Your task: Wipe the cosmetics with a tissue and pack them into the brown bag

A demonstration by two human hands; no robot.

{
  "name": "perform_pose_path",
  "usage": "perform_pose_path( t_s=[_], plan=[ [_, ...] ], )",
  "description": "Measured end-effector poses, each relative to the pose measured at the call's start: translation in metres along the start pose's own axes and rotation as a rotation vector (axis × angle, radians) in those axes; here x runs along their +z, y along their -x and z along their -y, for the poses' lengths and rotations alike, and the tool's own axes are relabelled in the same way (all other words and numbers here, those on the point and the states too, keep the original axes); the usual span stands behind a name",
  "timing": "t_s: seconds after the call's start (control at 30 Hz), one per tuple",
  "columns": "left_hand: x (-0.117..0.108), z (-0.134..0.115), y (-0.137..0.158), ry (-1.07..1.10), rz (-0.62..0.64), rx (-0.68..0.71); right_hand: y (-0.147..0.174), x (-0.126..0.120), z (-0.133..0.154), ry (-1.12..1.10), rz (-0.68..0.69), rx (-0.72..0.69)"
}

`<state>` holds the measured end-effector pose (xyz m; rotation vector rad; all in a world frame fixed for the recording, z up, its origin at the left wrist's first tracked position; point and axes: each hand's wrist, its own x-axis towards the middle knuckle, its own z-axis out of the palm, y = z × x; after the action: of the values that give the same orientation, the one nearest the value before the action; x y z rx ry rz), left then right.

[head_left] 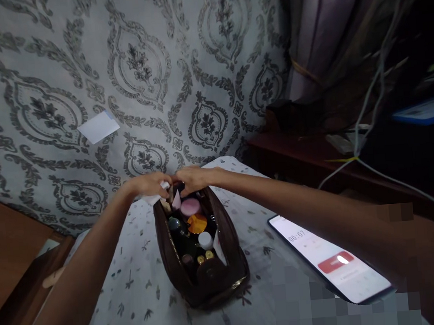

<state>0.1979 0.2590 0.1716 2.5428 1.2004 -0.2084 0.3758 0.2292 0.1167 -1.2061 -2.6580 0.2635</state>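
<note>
A dark brown makeup bag (228,231) lies unzipped on the bed, packed with small cosmetics. Inside are a pink round item (190,206), a shiny orange round item (197,224), a white-lidded jar (205,240) and gold caps (208,254). At the bag's far left corner, my left hand (151,183) is closed on a thin white piece (151,199), perhaps a tissue. Close beside it, my right hand (194,178) grips the bag's far end, fingers curled over the rim. Its fingertips are partly hidden.
A phone (330,259) with a lit timer lies right of the bag on the patterned white sheet (135,269). Behind is a patterned wall with a white card (99,127). White cables (370,105) hang by a dark red table (276,150). Wooden furniture (13,248) stands left.
</note>
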Motion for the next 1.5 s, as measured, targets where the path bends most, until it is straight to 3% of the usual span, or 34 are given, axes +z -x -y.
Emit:
perform_pose_path(
  t_s=[0.1, 0.2, 0.4, 0.53, 0.67, 0.83, 0.9, 1.17, 1.3, 1.5],
  plan=[
    [-0.003, 0.014, 0.019, 0.342, -0.247, -0.116, 0.001, 0.0, 0.004, -0.012, -0.075, -0.061],
    [0.014, 0.027, 0.039, 0.516, -0.459, -0.178, 0.002, 0.0, 0.007, -0.017, -0.074, -0.12],
    [0.081, 0.029, 0.05, 0.517, -0.754, -0.199, 0.003, -0.002, 0.011, -0.007, -0.04, -0.198],
    [0.102, 0.015, 0.038, 0.448, -0.943, -0.158, -0.002, 0.0, 0.012, -0.01, -0.017, -0.191],
    [0.1, 0.01, 0.036, 0.401, -0.869, -0.154, 0.0, 0.0, 0.016, -0.018, -0.011, -0.155],
    [0.097, 0.014, 0.047, 0.482, -0.803, -0.132, 0.018, -0.002, 0.041, -0.001, -0.299, -0.096],
    [0.098, 0.015, 0.047, 0.45, -0.817, -0.112, 0.025, -0.001, 0.056, 0.015, -0.328, -0.045],
    [0.098, 0.014, 0.047, 0.306, -0.812, -0.127, 0.039, -0.006, 0.093, -0.096, -0.111, 0.392],
    [0.102, 0.016, 0.048, 0.339, -0.838, -0.095, 0.037, -0.009, 0.095, -0.245, -0.007, 0.485],
    [0.106, 0.014, 0.049, 0.325, -0.882, -0.117, 0.025, 0.0, 0.099, -0.154, 0.021, 0.501]
  ],
)
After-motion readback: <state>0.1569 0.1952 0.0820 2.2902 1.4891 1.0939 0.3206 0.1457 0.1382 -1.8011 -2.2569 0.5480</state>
